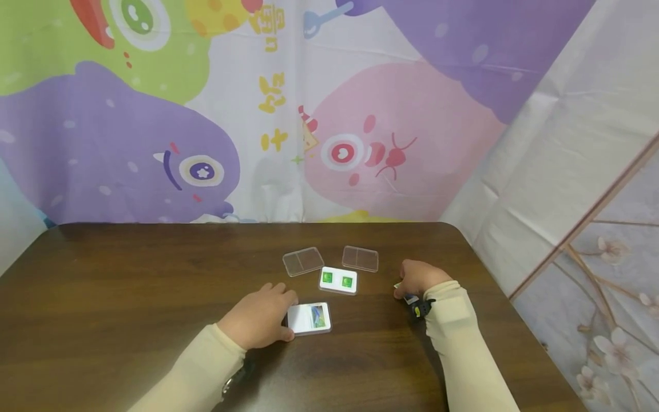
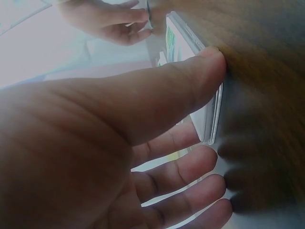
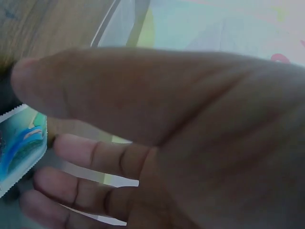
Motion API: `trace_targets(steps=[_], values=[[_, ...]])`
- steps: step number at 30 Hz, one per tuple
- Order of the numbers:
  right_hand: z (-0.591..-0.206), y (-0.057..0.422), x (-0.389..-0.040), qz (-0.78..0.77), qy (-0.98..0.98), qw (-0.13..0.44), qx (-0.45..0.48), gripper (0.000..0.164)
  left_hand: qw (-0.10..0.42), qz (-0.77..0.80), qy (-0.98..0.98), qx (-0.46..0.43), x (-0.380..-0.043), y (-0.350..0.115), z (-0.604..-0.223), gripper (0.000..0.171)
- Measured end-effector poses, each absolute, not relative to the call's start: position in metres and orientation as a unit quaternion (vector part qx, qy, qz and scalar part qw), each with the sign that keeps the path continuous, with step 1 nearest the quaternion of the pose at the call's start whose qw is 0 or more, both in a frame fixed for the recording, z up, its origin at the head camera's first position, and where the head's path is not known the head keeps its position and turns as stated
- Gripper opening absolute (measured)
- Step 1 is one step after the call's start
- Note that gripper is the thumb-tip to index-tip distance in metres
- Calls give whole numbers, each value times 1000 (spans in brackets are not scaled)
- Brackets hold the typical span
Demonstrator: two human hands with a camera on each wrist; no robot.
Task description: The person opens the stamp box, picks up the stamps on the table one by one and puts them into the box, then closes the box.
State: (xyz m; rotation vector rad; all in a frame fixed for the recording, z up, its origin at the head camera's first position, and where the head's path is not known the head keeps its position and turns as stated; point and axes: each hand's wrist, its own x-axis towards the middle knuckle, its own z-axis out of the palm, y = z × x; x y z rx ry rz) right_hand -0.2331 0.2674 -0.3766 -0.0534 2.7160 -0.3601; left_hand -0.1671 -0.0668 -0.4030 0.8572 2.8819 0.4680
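My left hand (image 1: 259, 317) holds a flat clear case (image 1: 301, 319) by its left end on the table, thumb at the near edge and index finger at the far side. The case has a white insert, with a blue-green stamp (image 1: 318, 316) at its right. In the left wrist view, the thumb lies along the case (image 2: 183, 43). Farther right, my right hand (image 1: 424, 277) reaches down over a colourful stamp (image 1: 411, 298) with perforated edges. The right wrist view has this stamp (image 3: 21, 143) beside the thumb and fingertips, with no clear grip on it.
Between the hands, slightly farther back, lies another white case (image 1: 337, 280) with two green stamps. Behind it are a clear lid (image 1: 304, 261) at left and another clear lid (image 1: 360, 258) at right. A cartoon-printed cloth (image 1: 268, 189) hangs behind the brown table (image 1: 128, 269).
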Motion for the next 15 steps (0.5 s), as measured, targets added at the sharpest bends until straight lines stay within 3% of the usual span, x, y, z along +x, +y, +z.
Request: trace_targets(steps=[9, 15], values=[[-381, 266, -234, -140, 973, 184, -19, 24, 48, 154, 946, 280, -167, -66, -402, 49], [-387, 263, -238, -139, 973, 184, -31, 30, 51, 153, 946, 280, -166, -66, -402, 49]])
